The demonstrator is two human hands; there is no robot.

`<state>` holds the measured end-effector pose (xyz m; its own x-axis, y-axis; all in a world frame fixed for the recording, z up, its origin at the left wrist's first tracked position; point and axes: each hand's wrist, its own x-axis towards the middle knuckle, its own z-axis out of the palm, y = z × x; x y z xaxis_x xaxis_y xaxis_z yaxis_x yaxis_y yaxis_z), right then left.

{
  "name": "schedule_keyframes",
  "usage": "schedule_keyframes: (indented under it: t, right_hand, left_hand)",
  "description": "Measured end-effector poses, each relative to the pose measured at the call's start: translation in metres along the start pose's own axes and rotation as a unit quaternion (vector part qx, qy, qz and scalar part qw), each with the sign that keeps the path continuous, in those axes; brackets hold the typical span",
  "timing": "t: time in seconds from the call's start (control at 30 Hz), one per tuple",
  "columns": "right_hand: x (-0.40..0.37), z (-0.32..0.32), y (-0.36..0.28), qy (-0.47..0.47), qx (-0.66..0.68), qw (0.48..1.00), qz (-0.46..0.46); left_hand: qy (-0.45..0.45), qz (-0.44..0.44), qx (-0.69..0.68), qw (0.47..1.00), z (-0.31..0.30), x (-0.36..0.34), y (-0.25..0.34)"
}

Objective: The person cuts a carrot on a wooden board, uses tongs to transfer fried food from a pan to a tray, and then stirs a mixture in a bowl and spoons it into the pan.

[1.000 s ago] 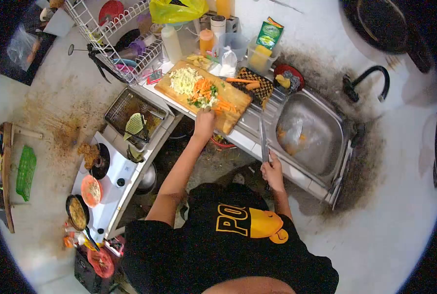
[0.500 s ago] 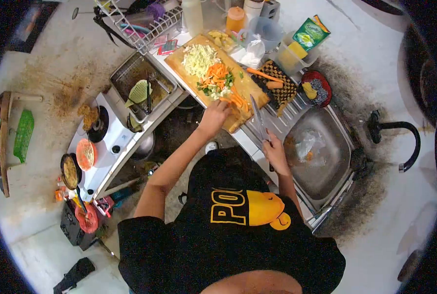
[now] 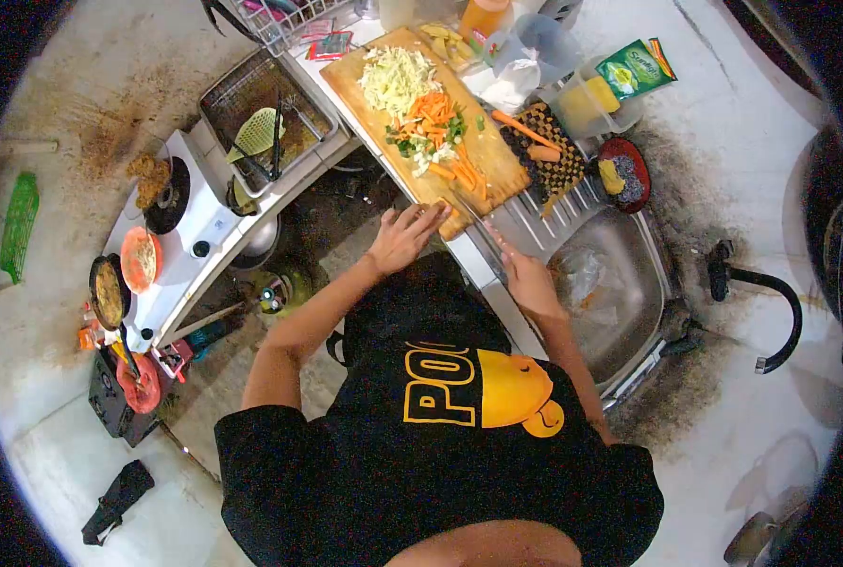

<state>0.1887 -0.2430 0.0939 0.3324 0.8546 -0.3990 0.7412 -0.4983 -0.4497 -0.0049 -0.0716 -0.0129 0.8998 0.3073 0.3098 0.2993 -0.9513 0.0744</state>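
Observation:
A wooden cutting board [image 3: 497, 175] holds a pale heap of shredded vegetable [image 3: 398, 83], sliced carrots [image 3: 433, 115] and chopped greens. My left hand [image 3: 404, 236] is at the board's near edge, its fingertips on a small orange piece [image 3: 445, 210]. My right hand [image 3: 527, 279] grips a knife [image 3: 476, 219] whose blade points over the board's near corner, close to my left fingertips. Carrot strips [image 3: 468, 175] lie just beyond the blade. Whole carrots [image 3: 525, 130] rest on a checkered cloth [image 3: 546, 180] right of the board.
A steel sink [image 3: 610, 312] with a plastic bag is at the right, below a black faucet [image 3: 771, 279]. A red bowl [image 3: 640, 170] stands behind it. Left are a fryer tray [image 3: 298, 118] and a stove [image 3: 190, 227] with pans.
My left hand has drawn back from the carrot strips to the board's near corner. The knife has tilted, its tip now lower and beside my left fingers. The whole view has shifted somewhat.

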Motion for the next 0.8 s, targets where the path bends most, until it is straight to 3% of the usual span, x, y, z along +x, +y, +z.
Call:
schedule_keyframes:
  t: [0.17,0.27,0.4,0.47,0.5,0.57,0.8]
  right_hand:
    - [0.001,-0.017,-0.013,0.027,-0.009,0.996,-0.083]
    - [0.005,-0.018,-0.016,0.003,0.021,0.997,-0.076]
    - [0.013,-0.005,-0.002,-0.005,0.058,0.995,-0.086]
    - [0.012,-0.003,-0.001,0.081,0.157,0.973,-0.150]
    - [0.010,-0.007,-0.002,0.080,0.156,0.973,-0.151]
    - [0.005,-0.016,-0.005,0.032,0.156,0.987,-0.009]
    - [0.003,-0.010,0.012,0.085,0.229,0.970,-0.010]
  left_hand:
    - [0.002,-0.029,-0.018,0.999,0.001,-0.001,0.003]
    - [-0.004,-0.027,0.006,1.000,0.004,-0.003,0.006]
    - [0.027,-0.053,-0.077,0.995,-0.007,0.005,0.010]
    - [0.048,-0.061,-0.103,0.992,-0.009,0.011,0.012]
    - [0.058,-0.058,-0.100,0.992,-0.009,0.016,0.010]
    - [0.070,-0.056,-0.098,0.991,-0.008,0.025,0.007]
    - [0.008,0.005,-0.015,1.000,-0.029,0.067,-0.008]
